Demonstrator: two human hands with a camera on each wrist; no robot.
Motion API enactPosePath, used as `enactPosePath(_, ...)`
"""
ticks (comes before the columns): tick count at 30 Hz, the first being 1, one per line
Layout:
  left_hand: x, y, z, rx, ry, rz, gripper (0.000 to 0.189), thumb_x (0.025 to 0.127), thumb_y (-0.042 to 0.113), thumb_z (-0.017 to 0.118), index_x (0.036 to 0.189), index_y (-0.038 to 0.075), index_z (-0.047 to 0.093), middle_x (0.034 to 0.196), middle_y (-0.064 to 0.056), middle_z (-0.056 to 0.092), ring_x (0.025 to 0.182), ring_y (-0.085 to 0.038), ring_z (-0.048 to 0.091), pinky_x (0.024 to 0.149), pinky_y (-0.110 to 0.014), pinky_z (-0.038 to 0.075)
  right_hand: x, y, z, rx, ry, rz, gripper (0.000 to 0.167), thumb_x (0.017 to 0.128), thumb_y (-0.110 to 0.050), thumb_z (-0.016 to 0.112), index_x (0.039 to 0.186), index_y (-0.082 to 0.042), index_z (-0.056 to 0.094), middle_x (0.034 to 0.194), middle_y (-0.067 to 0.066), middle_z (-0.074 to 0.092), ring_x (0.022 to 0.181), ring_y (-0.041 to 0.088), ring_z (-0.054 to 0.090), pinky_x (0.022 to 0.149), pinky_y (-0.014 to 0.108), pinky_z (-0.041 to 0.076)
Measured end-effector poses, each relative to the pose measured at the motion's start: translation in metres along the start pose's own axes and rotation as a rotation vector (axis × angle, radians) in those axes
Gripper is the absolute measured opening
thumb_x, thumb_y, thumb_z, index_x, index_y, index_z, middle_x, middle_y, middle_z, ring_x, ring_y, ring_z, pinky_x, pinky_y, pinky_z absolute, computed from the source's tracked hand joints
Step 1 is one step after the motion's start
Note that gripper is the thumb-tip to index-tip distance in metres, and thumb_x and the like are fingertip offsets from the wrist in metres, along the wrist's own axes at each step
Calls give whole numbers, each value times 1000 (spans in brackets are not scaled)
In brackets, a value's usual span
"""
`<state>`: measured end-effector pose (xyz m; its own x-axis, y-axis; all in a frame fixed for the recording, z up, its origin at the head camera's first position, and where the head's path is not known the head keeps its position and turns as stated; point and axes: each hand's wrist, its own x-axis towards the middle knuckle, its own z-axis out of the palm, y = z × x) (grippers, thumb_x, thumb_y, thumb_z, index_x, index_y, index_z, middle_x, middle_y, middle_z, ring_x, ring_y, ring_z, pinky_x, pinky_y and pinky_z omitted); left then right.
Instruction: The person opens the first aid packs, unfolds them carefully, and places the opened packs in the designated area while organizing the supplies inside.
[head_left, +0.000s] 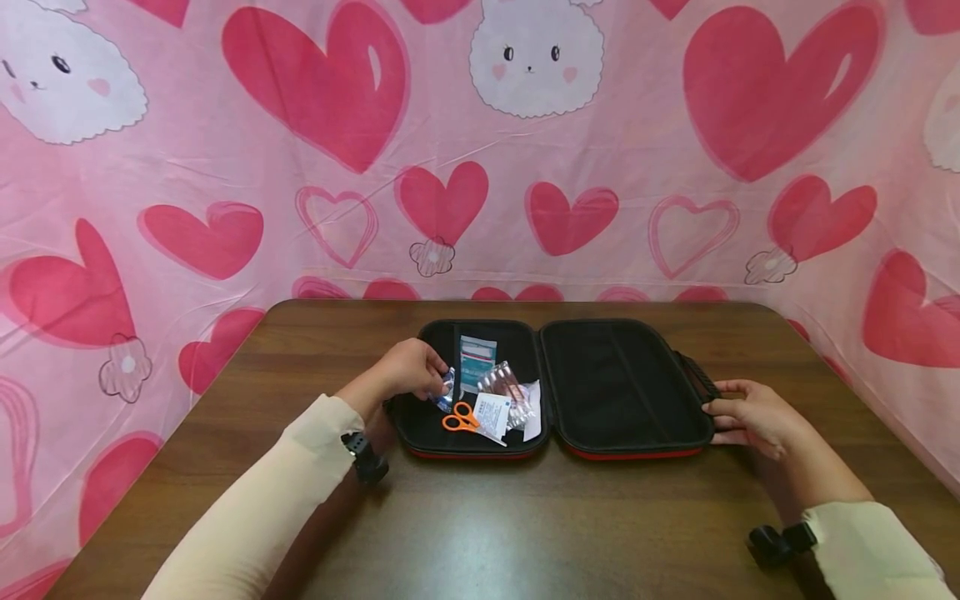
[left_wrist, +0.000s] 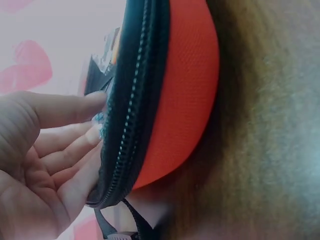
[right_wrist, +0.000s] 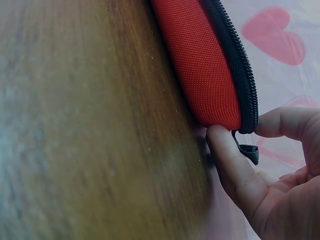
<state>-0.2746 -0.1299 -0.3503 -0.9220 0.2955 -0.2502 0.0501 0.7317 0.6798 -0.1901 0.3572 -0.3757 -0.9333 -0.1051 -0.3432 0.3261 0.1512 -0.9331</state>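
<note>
A black-lined zip case (head_left: 630, 392) with a red outer shell lies unfolded on the table. Over its left half, my left hand (head_left: 411, 367) pinches a small blue-and-white packet (head_left: 447, 393); in the left wrist view the case's rim partly hides those fingertips. Beside the packet lie orange-handled scissors (head_left: 461, 418), a teal-and-white packet (head_left: 477, 362), a white printed packet (head_left: 492, 412) and a clear plastic pack (head_left: 504, 383). My right hand (head_left: 753, 415) grips the outer edge of the right half near the handle (head_left: 697, 377), thumb against the red side (right_wrist: 205, 65) and a finger at the zipper.
The wooden table (head_left: 480, 517) runs under the case, with bare wood in front of it. Behind hangs a pink cloth (head_left: 480, 133) printed with hearts. Each wrist wears a black strapped camera, such as the one on the left (head_left: 367, 458).
</note>
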Motion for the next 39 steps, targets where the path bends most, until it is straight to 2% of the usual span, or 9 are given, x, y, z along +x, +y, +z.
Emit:
enactPosePath(3,-1,-1,2,-36,-51,16,34,77,4,82,107,-2,69,76,-6,70,69,-16,66,65,-31,58,0,0,0,-1,1,-1,65,92,0,56,136,14,10,92,5,62,79,17,69,69,41,59)
enactPosePath(8,-4,2,7,-168,-123,15,46,79,-4,76,120,-6,55,82,-11,71,74,-18,67,69,-36,59,0,1,0,-3,0,-7,65,92,-1,56,136,14,10,92,4,62,79,16,69,68,40,59)
enactPosePath(16,-4,5,15,-347,-202,-74,45,82,-15,65,122,-7,46,94,-17,64,75,-21,64,71,-36,59,0,1,1,-3,3,-12,64,92,0,56,135,14,11,91,4,63,78,16,69,67,39,59)
enactPosePath(19,-5,4,16,-373,-219,-82,44,84,-15,63,123,-7,45,95,-19,62,77,-22,65,72,-37,58,0,1,1,1,1,-16,62,92,0,56,134,14,12,91,4,63,78,16,69,67,39,59)
enactPosePath(25,-9,-1,10,-297,-162,-42,35,88,-4,66,120,-8,53,90,-17,68,74,-24,69,69,-37,59,-2,1,0,2,-17,-13,65,93,-1,57,135,17,11,92,5,64,80,18,69,71,41,59)
enactPosePath(31,-16,-10,-3,-241,-118,21,32,90,2,67,119,-7,57,91,-16,65,75,-22,69,68,-36,59,-6,1,-1,-47,-8,-5,68,95,-4,55,137,22,8,93,4,63,80,18,68,73,40,58)
enactPosePath(34,-22,-14,-12,-201,-71,52,28,89,4,68,115,-6,62,89,-14,65,73,-21,67,65,-36,59,-9,-3,0,-160,35,-21,67,96,-5,55,136,26,11,92,6,63,75,19,68,70,40,59)
enactPosePath(39,-31,-22,-25,-128,40,63,23,86,5,71,108,-2,68,84,-11,64,71,-21,62,62,-33,57,-14,-17,8,-462,101,-73,62,93,-7,62,128,28,25,92,19,64,67,23,67,60,41,59)
